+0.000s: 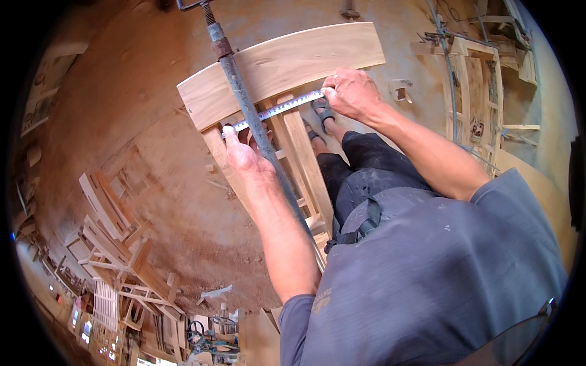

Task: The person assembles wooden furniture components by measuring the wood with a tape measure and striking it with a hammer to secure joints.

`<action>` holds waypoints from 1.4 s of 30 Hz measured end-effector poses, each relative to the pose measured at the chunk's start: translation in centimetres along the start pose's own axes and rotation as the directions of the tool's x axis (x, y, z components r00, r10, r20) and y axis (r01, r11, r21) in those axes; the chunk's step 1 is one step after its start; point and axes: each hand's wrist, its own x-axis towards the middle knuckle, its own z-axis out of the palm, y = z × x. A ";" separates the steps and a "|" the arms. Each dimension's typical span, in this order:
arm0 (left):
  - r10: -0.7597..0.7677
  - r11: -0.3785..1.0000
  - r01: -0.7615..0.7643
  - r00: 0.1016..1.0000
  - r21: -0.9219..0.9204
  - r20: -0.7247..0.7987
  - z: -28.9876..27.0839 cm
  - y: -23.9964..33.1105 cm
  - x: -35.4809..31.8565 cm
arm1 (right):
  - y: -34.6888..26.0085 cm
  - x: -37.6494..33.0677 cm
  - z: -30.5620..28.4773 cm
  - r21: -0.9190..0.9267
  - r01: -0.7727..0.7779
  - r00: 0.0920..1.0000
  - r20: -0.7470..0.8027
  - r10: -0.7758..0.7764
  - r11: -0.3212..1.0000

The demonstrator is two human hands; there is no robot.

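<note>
Pale honey-yellow curved wooden board (287,64) with faint darker grain streaks. White steel measuring tape (281,108) ruled with fine black marks. Dull grey metal clamp bar (247,107), rust-brown at its collar and thread. Reddish-brown sawdust-strewn dirt floor (140,91). Faded blue-grey cotton shirt (439,268) flecked with small pale spots. Black dust-smeared trousers (366,165), whitened in patches. Light tan slatted wooden frames (116,244) stacked at lower left, same tone as the board.

Both arms reach forward, well apart; the left hand (243,152) and right hand (351,93) have fingers curled, pinching.
</note>
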 end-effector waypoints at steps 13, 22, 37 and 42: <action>0.009 0.999 -0.007 0.999 0.042 -0.042 0.1 0.2 -0.1 | -0.8 0.6 -1.5 -0.015 -0.001 0.996 0.090 0.002 1.000; 0.004 0.999 0.000 0.998 0.054 -0.061 0.6 0.4 -0.4 | -0.6 1.1 -2.0 -0.047 -0.020 0.991 0.128 0.026 0.999; 0.083 0.966 -0.089 0.996 0.243 0.037 -4.5 -1.4 -2.8 | 3.2 -1.1 0.1 0.066 0.064 0.944 0.319 -0.082 0.996; 0.521 0.672 -0.458 0.851 0.582 0.068 -7.9 -5.2 -9.4 | 9.6 -4.3 1.0 0.175 0.108 0.899 0.403 -0.171 0.979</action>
